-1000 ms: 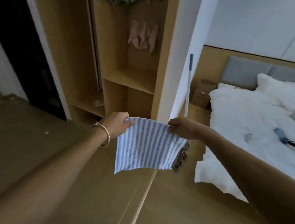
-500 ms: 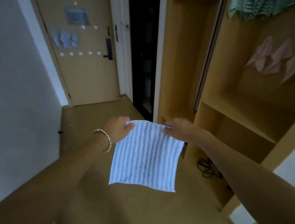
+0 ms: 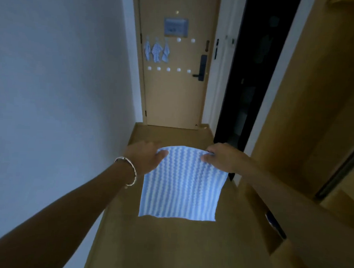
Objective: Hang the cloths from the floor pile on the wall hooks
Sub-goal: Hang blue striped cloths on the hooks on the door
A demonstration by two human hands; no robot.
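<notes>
Home hallway, entry door (image 3: 174, 77), wooden wardrobe (image 3: 319, 99)

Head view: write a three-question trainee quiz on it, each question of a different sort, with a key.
1. True or false: the left hand alone holds the striped cloth.
2. How many hung cloths are on the door? A two; B three; C five.
3. Fill in: the bracelet sits on the ___ wrist.
Key: 1 false, the right hand pinches the other top corner; 2 B; 3 left.
</notes>
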